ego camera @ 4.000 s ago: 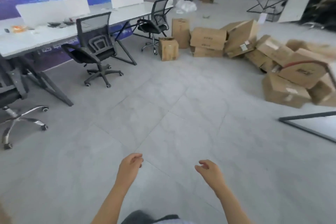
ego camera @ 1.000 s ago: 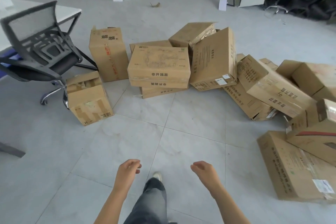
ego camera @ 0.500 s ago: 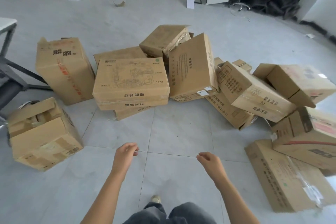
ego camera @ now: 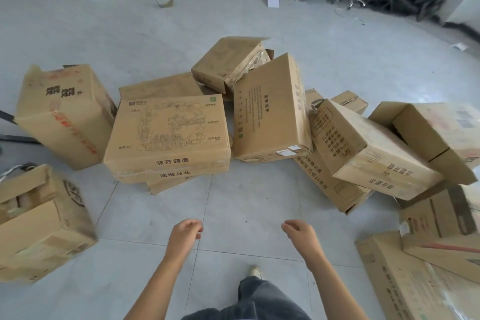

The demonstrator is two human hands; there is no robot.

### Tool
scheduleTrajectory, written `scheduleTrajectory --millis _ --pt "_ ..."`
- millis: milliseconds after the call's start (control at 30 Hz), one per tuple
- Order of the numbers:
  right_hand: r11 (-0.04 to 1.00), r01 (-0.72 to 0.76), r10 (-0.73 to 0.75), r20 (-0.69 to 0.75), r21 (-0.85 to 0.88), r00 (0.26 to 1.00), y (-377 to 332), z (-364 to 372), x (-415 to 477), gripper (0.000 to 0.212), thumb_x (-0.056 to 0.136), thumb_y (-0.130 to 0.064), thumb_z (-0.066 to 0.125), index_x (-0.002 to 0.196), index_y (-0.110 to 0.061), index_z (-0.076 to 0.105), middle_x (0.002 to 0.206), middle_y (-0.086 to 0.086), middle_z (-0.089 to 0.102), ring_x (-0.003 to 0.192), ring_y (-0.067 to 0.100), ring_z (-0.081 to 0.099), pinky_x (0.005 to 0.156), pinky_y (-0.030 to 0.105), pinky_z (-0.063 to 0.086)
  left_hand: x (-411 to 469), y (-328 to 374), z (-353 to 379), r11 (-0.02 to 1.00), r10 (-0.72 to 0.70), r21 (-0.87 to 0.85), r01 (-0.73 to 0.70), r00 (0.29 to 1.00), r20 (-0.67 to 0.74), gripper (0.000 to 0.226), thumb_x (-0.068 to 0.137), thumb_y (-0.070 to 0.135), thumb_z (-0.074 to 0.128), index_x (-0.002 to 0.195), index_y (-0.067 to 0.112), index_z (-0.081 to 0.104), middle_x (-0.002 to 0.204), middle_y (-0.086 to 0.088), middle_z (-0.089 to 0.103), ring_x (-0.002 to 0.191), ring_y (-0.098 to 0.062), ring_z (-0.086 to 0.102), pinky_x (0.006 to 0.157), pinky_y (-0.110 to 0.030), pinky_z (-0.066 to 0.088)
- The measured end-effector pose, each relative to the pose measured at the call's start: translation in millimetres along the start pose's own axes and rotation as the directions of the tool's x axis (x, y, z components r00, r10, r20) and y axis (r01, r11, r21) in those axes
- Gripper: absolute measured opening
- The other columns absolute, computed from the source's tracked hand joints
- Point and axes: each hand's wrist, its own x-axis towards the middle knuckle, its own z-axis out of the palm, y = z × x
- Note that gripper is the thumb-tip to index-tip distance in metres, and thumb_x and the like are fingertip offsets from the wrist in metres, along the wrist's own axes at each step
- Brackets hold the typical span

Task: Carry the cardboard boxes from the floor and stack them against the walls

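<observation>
Lower centre: left hand (ego camera: 185, 235) and right hand (ego camera: 301, 232) hang loosely curled, holding nothing. The cardboard boxes (ego camera: 272, 112) lie jumbled on the floor (ego camera: 246, 215) across mid-frame. Advised: take the flat printed box (ego camera: 168, 132), centre-left, first, gripping opposite bottom edges; it appears to top its stack

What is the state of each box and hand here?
Left hand: empty, fingers loosely curled.
Right hand: empty, fingers loosely curled.
Flat brown cardboard box with line drawing: closed, stacked on another.
Tall brown cardboard box with red tape: upright.
Brown cardboard box at far right: tipped, end open.
</observation>
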Motion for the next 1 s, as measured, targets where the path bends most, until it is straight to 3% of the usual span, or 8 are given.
scheduleTrajectory --millis 333,467,667,1000 --pt "0.990 0.072 -0.045 0.203 -0.125 0.978 -71.6 -7.8 114.7 0.031 0.092 -0.023 0.055 0.118 -0.006 0.058 0.105 0.002 0.058 0.096 0.018 0.054 0.080 0.025 0.038 59.8 74.8 23.1 0.995 -0.011 -0.101 -0.007 0.986 -0.168 0.018 0.093 0.013 0.051 0.078 0.016 0.060 0.086 -0.004 0.064 0.077 -0.016 0.059 0.071 -0.027 0.042" --pt "0.986 0.081 -0.043 0.249 -0.143 0.968 -97.6 10.0 145.5 0.029 0.091 -0.023 0.055 0.117 -0.008 0.058 0.106 0.002 0.057 0.098 0.018 0.054 0.081 0.024 0.037 94.0 78.6 -0.3 0.992 -0.047 -0.122 0.018 0.970 -0.240 0.015 0.093 0.013 0.051 0.084 0.011 0.062 0.091 -0.008 0.064 0.083 -0.022 0.059 0.083 -0.033 0.042" --pt "0.986 0.057 -0.015 0.259 -0.157 0.966 -141.9 63.9 193.7 0.019 0.090 -0.021 0.057 0.106 -0.011 0.058 0.105 0.004 0.058 0.095 0.021 0.054 0.083 0.027 0.040 159.9 76.3 -50.6 0.973 -0.149 -0.213 0.091 0.950 -0.273 0.013 0.094 0.010 0.050 0.095 0.003 0.061 0.094 -0.013 0.064 0.085 -0.025 0.058 0.078 -0.031 0.041" --pt "0.968 -0.016 0.084 0.266 -0.249 0.960 -235.1 195.5 241.4 0.032 0.089 -0.020 0.058 0.116 -0.002 0.058 0.104 0.004 0.056 0.098 0.019 0.052 0.084 0.026 0.038 285.6 92.2 -194.7 0.966 -0.240 -0.158 0.207 0.942 -0.234 0.012 0.093 0.012 0.049 0.088 0.007 0.058 0.091 -0.011 0.063 0.084 -0.024 0.058 0.077 -0.030 0.039"
